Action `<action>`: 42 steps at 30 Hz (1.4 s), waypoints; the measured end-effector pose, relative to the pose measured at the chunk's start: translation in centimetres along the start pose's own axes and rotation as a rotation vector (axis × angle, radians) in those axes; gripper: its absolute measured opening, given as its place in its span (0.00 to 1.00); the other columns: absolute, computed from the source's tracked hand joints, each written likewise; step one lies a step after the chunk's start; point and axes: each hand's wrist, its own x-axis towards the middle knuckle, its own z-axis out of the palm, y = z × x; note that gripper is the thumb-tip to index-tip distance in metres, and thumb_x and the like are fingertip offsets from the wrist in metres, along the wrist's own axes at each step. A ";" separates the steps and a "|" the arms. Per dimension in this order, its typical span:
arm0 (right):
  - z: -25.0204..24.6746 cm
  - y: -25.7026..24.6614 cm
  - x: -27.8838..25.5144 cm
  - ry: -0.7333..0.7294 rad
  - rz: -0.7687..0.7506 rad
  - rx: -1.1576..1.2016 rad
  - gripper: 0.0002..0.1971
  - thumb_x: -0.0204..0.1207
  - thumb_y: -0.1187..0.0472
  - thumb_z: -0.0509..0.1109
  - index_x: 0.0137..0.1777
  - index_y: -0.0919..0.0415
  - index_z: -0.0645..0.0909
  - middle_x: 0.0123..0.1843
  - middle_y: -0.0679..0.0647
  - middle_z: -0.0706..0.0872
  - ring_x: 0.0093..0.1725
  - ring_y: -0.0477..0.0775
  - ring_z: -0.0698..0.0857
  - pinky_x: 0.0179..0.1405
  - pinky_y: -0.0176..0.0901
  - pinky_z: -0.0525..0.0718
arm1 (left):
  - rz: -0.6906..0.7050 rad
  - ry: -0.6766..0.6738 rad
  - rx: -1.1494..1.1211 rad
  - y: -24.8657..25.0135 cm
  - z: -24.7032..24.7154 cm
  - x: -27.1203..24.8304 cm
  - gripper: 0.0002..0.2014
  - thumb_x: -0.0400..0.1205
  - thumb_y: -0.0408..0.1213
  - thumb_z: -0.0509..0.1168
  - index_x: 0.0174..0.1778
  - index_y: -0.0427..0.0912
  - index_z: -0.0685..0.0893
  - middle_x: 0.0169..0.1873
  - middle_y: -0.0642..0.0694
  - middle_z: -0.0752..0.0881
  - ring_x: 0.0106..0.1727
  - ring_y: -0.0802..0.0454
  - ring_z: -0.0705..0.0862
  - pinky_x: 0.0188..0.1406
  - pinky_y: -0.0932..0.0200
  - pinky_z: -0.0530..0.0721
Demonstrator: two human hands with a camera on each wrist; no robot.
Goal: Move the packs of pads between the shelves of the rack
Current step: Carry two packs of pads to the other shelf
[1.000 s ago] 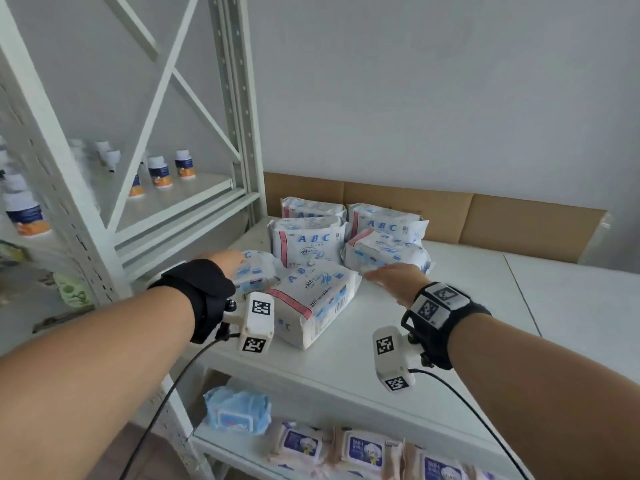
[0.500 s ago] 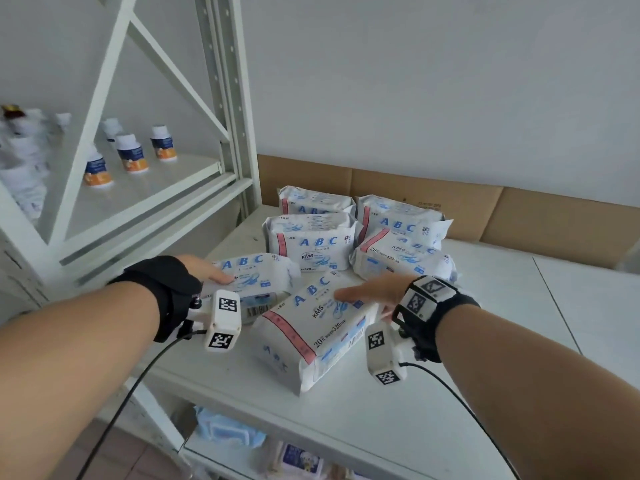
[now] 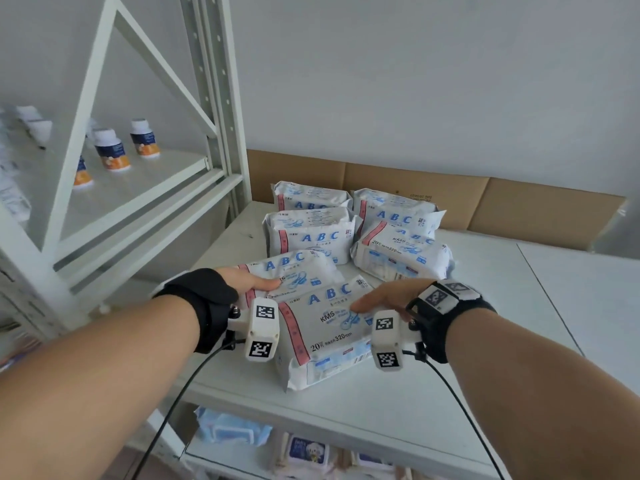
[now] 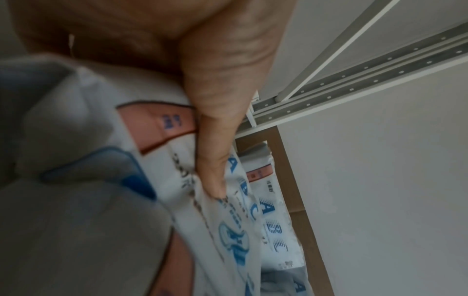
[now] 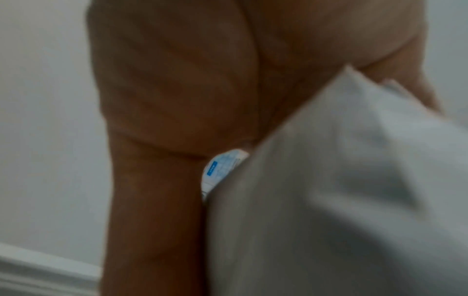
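Note:
Several white packs of pads marked ABC lie on the white shelf (image 3: 381, 410). My left hand (image 3: 263, 282) grips the left pack (image 3: 298, 268) by its near end. In the left wrist view its thumb (image 4: 215, 160) presses on the wrapper of that left pack (image 4: 228, 230). My right hand (image 3: 374, 299) grips the near pack (image 3: 325, 327) at its right end. In the right wrist view the thumb (image 5: 157, 180) lies along one side of the near pack (image 5: 341, 190). The other fingers are mostly hidden behind it. Both packs sit near the shelf's front edge.
More ABC packs (image 3: 311, 233) stand in a cluster behind, in front of a cardboard sheet (image 3: 519, 202) against the wall. A rack upright (image 3: 218, 98) rises at the left, with small bottles (image 3: 110, 150) on its side shelf. Blue wipes (image 3: 228, 427) lie on the lower shelf.
My right hand came down from above the cluster and took hold of the near pack. Both held packs now lie closer to the front edge.

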 end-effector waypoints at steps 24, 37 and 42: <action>3.5 8.1 -5.6 0.135 -0.043 0.551 0.10 0.70 0.65 0.72 0.52 0.64 0.82 0.47 0.62 0.92 0.38 0.59 0.91 0.33 0.47 0.90 | 0.121 -0.185 -0.346 0.4 5.3 -0.3 0.36 0.68 0.34 0.78 0.73 0.35 0.75 0.74 0.34 0.74 0.76 0.36 0.71 0.77 0.38 0.66; 0.6 21.7 -19.4 0.424 -0.455 1.147 0.29 0.59 0.68 0.71 0.64 0.68 0.78 0.55 0.67 0.89 0.44 0.63 0.91 0.39 0.52 0.91 | 0.266 -0.308 -0.555 4.5 16.7 -10.5 0.30 0.69 0.46 0.78 0.66 0.39 0.81 0.57 0.38 0.88 0.57 0.42 0.87 0.64 0.44 0.82; 1.0 31.6 -27.5 0.586 -0.637 1.282 0.20 0.62 0.67 0.67 0.57 0.66 0.82 0.47 0.63 0.91 0.40 0.60 0.92 0.35 0.48 0.91 | 0.351 -0.399 -0.552 3.6 27.5 -18.1 0.34 0.66 0.52 0.77 0.66 0.39 0.80 0.58 0.40 0.88 0.59 0.44 0.86 0.66 0.45 0.80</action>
